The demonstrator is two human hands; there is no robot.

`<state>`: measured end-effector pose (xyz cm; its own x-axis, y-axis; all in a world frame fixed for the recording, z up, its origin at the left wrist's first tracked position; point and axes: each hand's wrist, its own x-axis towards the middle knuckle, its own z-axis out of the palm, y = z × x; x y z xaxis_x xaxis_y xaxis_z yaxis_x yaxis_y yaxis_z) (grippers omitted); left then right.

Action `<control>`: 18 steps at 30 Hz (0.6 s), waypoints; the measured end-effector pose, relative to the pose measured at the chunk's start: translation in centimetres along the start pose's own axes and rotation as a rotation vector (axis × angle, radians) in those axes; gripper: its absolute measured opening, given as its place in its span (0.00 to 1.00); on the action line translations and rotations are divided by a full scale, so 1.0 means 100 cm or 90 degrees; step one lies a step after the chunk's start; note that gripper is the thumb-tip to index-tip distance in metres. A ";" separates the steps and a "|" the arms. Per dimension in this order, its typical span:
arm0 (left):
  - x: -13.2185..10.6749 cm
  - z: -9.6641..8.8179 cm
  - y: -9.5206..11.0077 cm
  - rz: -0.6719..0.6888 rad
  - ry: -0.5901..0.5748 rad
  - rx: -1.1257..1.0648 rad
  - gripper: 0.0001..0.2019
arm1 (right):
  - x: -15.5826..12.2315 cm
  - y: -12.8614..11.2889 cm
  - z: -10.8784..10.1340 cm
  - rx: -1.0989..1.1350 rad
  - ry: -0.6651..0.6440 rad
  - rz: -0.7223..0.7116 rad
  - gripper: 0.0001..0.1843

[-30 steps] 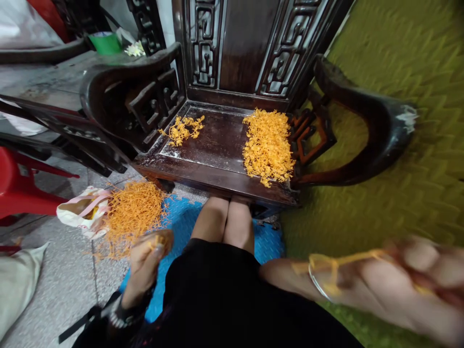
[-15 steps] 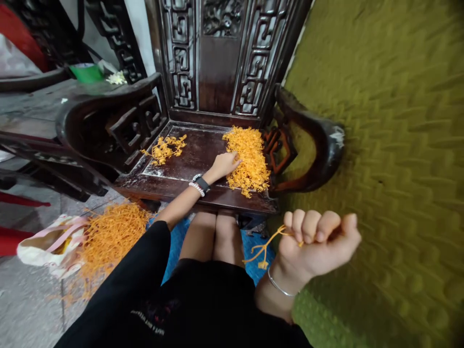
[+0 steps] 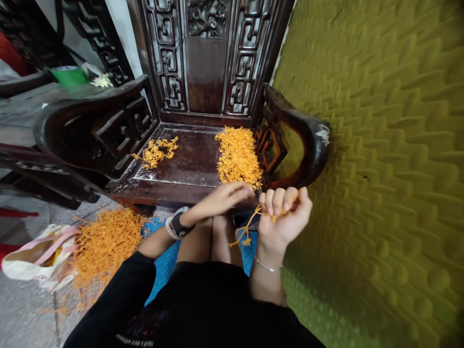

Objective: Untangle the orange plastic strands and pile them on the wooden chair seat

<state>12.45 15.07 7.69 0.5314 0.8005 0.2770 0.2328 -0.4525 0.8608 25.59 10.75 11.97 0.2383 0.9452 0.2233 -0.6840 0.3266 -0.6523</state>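
My right hand (image 3: 283, 215) is closed in a fist on an orange string (image 3: 250, 227) whose knotted end dangles below it. My left hand (image 3: 226, 198) reaches toward that fist, fingers pinched together at the string's upper end. Both hands hover over my knees, just in front of a dark carved wooden chair (image 3: 188, 186). On its seat lie a large pile of orange pieces (image 3: 237, 155) at the right and a small pile of orange pieces (image 3: 155, 151) at the left.
A heap of loose orange strings (image 3: 105, 244) lies on the floor at the left beside a cloth bag (image 3: 34, 258). A green padded surface (image 3: 380, 169) fills the right side. A blue mat (image 3: 165, 261) is under my legs. A green container (image 3: 68, 75) stands far left.
My left hand has come back from the large pile on the seat to meet my right fist. My right hand has moved left and up with the string.
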 end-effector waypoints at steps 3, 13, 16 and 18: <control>-0.049 0.029 0.021 -0.049 -0.090 -0.068 0.16 | -0.006 0.015 0.007 0.035 -0.024 0.091 0.29; -0.116 0.027 0.041 -0.044 -0.089 -0.194 0.17 | -0.030 -0.006 0.022 0.259 -0.310 0.323 0.31; -0.126 0.021 0.042 0.076 -0.163 -0.187 0.15 | -0.043 -0.021 0.032 0.291 -0.457 0.260 0.32; -0.135 0.020 0.040 0.147 -0.186 -0.179 0.14 | -0.047 -0.035 0.033 0.231 -0.500 0.261 0.34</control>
<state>7.85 1.66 6.59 0.7601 0.5286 0.3779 -0.1275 -0.4490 0.8844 24.60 5.14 15.60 -0.5077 0.6750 0.5353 -0.8150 -0.1749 -0.5525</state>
